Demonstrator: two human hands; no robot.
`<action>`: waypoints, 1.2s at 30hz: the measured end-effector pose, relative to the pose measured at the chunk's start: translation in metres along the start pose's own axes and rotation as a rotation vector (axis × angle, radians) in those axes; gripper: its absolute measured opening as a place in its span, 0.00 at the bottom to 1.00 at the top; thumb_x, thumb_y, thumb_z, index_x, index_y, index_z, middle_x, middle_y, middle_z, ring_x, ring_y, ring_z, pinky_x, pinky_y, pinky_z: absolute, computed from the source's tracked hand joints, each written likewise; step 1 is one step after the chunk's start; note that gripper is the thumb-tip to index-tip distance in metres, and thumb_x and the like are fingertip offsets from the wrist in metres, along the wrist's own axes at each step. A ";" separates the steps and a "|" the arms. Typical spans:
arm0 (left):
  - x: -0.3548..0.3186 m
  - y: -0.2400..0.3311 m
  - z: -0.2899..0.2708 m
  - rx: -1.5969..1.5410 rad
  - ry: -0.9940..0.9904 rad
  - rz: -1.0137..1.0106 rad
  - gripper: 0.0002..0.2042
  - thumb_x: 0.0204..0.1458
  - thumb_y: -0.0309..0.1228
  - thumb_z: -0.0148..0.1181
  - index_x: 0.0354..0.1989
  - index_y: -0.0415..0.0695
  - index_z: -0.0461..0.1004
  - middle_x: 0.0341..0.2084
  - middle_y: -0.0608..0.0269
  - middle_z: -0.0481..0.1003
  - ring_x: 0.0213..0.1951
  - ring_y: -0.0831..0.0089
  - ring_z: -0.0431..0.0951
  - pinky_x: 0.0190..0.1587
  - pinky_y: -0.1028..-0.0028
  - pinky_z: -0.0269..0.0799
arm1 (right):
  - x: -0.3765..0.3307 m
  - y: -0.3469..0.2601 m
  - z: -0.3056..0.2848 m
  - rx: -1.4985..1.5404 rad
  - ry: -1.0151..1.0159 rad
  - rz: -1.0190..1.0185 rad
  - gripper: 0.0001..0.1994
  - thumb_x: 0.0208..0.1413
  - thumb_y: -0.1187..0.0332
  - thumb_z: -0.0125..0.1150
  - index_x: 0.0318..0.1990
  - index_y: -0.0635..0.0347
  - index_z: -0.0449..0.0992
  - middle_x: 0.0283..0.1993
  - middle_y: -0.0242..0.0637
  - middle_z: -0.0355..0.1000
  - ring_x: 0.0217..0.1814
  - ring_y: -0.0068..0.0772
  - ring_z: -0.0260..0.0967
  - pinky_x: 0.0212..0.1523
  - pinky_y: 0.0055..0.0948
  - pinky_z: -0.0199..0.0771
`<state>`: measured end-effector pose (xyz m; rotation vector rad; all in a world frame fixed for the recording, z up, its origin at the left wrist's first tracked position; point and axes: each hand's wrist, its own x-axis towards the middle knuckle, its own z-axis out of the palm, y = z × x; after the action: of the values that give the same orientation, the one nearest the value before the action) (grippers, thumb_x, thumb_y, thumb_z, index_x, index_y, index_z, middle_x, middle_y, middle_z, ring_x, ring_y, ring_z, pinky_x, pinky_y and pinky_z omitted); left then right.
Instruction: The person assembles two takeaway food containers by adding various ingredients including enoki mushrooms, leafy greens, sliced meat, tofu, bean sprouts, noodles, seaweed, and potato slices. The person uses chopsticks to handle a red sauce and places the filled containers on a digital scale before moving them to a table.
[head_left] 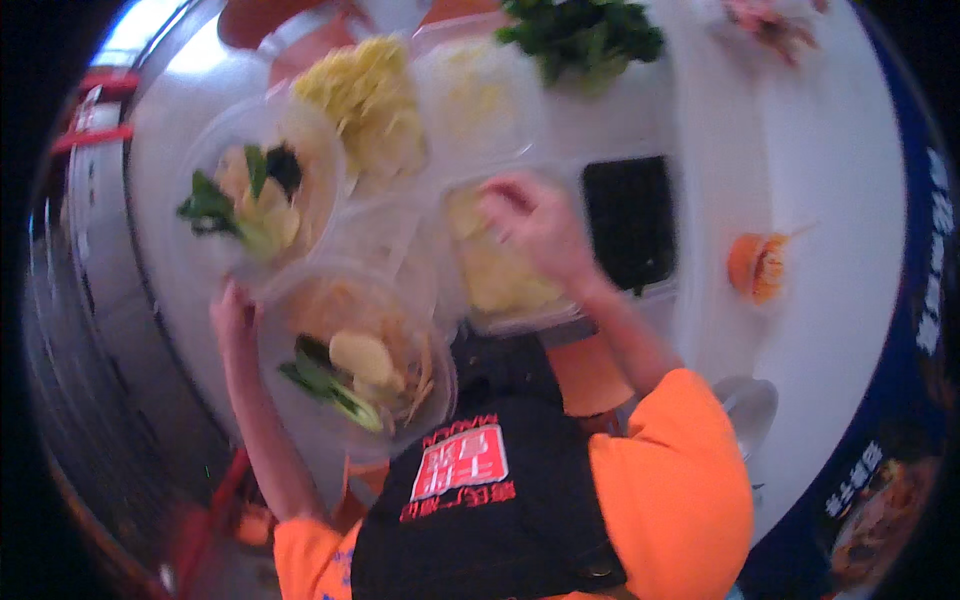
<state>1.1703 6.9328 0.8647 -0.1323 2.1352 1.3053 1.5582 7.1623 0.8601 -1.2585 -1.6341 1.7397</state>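
Note:
My left hand [235,308] is closed at the left rim of a clear round plastic bowl [445,395], seeming to pinch its edge. Inside that bowl lie pale shreds, a round pale slice [362,358] and a green leafy stalk [335,385]. Over a clear rectangular tub [515,325] of pale yellow slices [505,275], my right hand [540,225] hovers with its fingers curled together. It is slightly blurred, and whatever may be between the fingers is hidden. A second clear bowl [195,160], farther off, holds leafy greens [245,205] and pale slices.
Toward the back stand tubs of yellow shredded food [370,100] and whitish pieces [475,95], plus a heap of leafy greens [590,40]. A dark-filled tub [630,220] is right of my right hand. An orange cup [755,268] sits farther right on the white table [830,330].

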 end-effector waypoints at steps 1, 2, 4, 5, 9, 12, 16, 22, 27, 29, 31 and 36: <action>-0.001 -0.004 -0.009 0.030 0.007 0.010 0.15 0.55 0.29 0.50 0.51 0.37 0.67 0.20 0.66 0.67 0.14 0.77 0.65 0.13 0.77 0.59 | 0.014 0.020 -0.010 -0.043 0.017 0.048 0.11 0.55 0.69 0.61 0.44 0.62 0.76 0.37 0.32 0.75 0.37 0.20 0.70 0.40 0.23 0.72; -0.001 -0.009 -0.017 0.047 -0.002 0.007 0.15 0.56 0.29 0.50 0.49 0.37 0.68 0.21 0.65 0.68 0.15 0.77 0.65 0.14 0.78 0.59 | 0.021 0.042 -0.018 -0.155 0.027 0.038 0.11 0.55 0.68 0.60 0.45 0.63 0.76 0.38 0.33 0.75 0.37 0.22 0.71 0.40 0.23 0.72; 0.002 -0.018 -0.029 0.033 -0.013 0.048 0.14 0.56 0.30 0.50 0.48 0.37 0.69 0.22 0.64 0.69 0.16 0.77 0.67 0.14 0.78 0.60 | 0.042 0.081 -0.027 -0.356 0.044 -0.015 0.12 0.55 0.68 0.60 0.45 0.63 0.76 0.39 0.37 0.75 0.38 0.27 0.72 0.41 0.25 0.73; 0.001 -0.023 -0.037 0.039 0.007 0.050 0.14 0.57 0.30 0.50 0.48 0.38 0.69 0.22 0.64 0.70 0.17 0.77 0.67 0.15 0.78 0.61 | 0.042 0.100 -0.025 -0.410 0.039 -0.050 0.13 0.54 0.68 0.60 0.45 0.63 0.75 0.39 0.39 0.75 0.39 0.29 0.73 0.41 0.27 0.73; -0.001 -0.042 -0.065 -0.018 0.091 0.062 0.15 0.56 0.29 0.49 0.50 0.37 0.68 0.22 0.62 0.70 0.18 0.76 0.69 0.15 0.78 0.62 | 0.065 0.142 -0.018 -0.547 0.053 -0.243 0.14 0.52 0.68 0.59 0.45 0.63 0.75 0.42 0.45 0.74 0.42 0.42 0.73 0.44 0.33 0.73; 0.003 -0.057 -0.075 -0.106 0.113 0.035 0.22 0.55 0.27 0.49 0.60 0.36 0.61 0.23 0.62 0.70 0.17 0.76 0.69 0.14 0.77 0.62 | 0.128 0.146 -0.021 -0.907 0.165 -0.214 0.21 0.48 0.61 0.63 0.48 0.62 0.73 0.44 0.49 0.73 0.47 0.49 0.72 0.48 0.41 0.71; 0.007 -0.067 -0.070 -0.059 -0.001 0.116 0.23 0.56 0.27 0.48 0.61 0.35 0.60 0.22 0.63 0.70 0.17 0.77 0.69 0.15 0.78 0.62 | 0.209 0.154 -0.017 -0.955 -0.032 0.245 0.26 0.47 0.59 0.66 0.52 0.64 0.70 0.53 0.57 0.68 0.59 0.55 0.64 0.59 0.44 0.64; -0.011 -0.053 -0.044 -0.041 -0.014 0.067 0.24 0.56 0.27 0.48 0.62 0.36 0.57 0.21 0.63 0.70 0.15 0.77 0.67 0.13 0.78 0.61 | 0.249 0.184 0.009 -1.118 -0.071 0.120 0.22 0.46 0.60 0.65 0.49 0.58 0.75 0.56 0.57 0.67 0.59 0.54 0.66 0.56 0.46 0.68; -0.022 -0.047 -0.022 -0.148 -0.081 0.107 0.27 0.55 0.25 0.48 0.65 0.38 0.54 0.20 0.62 0.70 0.14 0.77 0.67 0.12 0.79 0.59 | 0.245 0.155 -0.017 -0.981 -0.120 0.007 0.17 0.48 0.67 0.62 0.47 0.57 0.78 0.46 0.48 0.75 0.47 0.46 0.74 0.48 0.43 0.74; -0.025 -0.047 -0.018 -0.103 -0.058 0.149 0.27 0.53 0.25 0.47 0.65 0.38 0.54 0.20 0.62 0.70 0.14 0.77 0.67 0.12 0.79 0.59 | 0.234 0.136 -0.025 -0.859 -0.118 0.048 0.16 0.48 0.70 0.61 0.47 0.58 0.78 0.43 0.45 0.76 0.42 0.41 0.76 0.42 0.39 0.78; -0.027 -0.045 -0.016 -0.073 -0.066 0.151 0.28 0.52 0.24 0.47 0.64 0.37 0.54 0.20 0.62 0.70 0.14 0.77 0.67 0.12 0.79 0.58 | 0.223 0.119 -0.027 -0.613 -0.111 0.135 0.16 0.48 0.74 0.62 0.47 0.58 0.77 0.41 0.42 0.77 0.38 0.36 0.77 0.34 0.34 0.81; -0.034 -0.035 -0.015 -0.104 -0.133 0.155 0.29 0.51 0.24 0.47 0.64 0.36 0.54 0.19 0.62 0.70 0.12 0.76 0.67 0.12 0.78 0.58 | 0.209 0.102 -0.014 -0.194 -0.034 0.139 0.16 0.48 0.79 0.60 0.46 0.60 0.77 0.38 0.38 0.77 0.33 0.31 0.76 0.30 0.30 0.83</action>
<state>1.2049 6.8947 0.8613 0.0770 1.9984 1.4719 1.4941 7.3197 0.7004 -1.4698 -1.8092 1.7240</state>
